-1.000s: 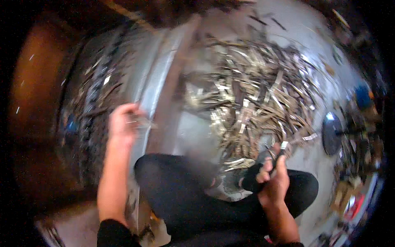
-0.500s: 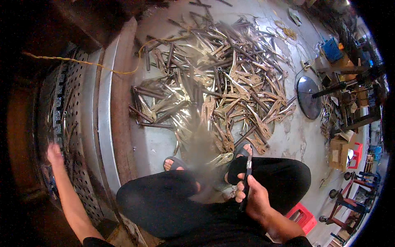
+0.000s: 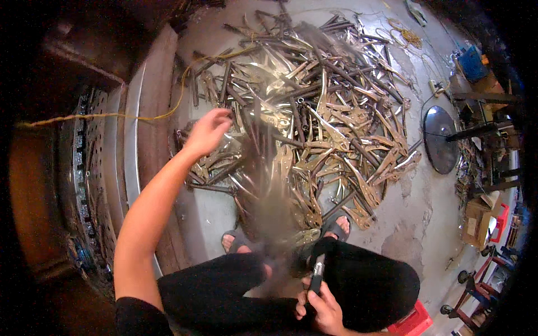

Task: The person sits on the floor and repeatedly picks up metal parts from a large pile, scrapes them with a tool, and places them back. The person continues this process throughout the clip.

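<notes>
My left hand (image 3: 208, 133) is over the left side of a big pile of metal plier parts (image 3: 342, 143), its fingers bent and apart with nothing visible in them. Under it lie silver jaws and dark tube-like handles; whether the fingertips touch them is hard to see. My right hand (image 3: 323, 307) is low between my knees, closed around a black-handled tool (image 3: 316, 280). The tool's silver metal end points up and away from me; its exact kind does not show.
A yellow cord (image 3: 140, 117) runs from the perforated metal machine (image 3: 98, 134) at left across to the pile. To the right are a round black disc base (image 3: 440, 140), a cardboard box (image 3: 477, 227) and a red crate (image 3: 412, 322). A blurred smear covers the view's middle.
My left hand has swung right from the machine to above the pile. My right hand, still gripping the black-handled tool, is lower and slightly further left in view. The view has also shifted.
</notes>
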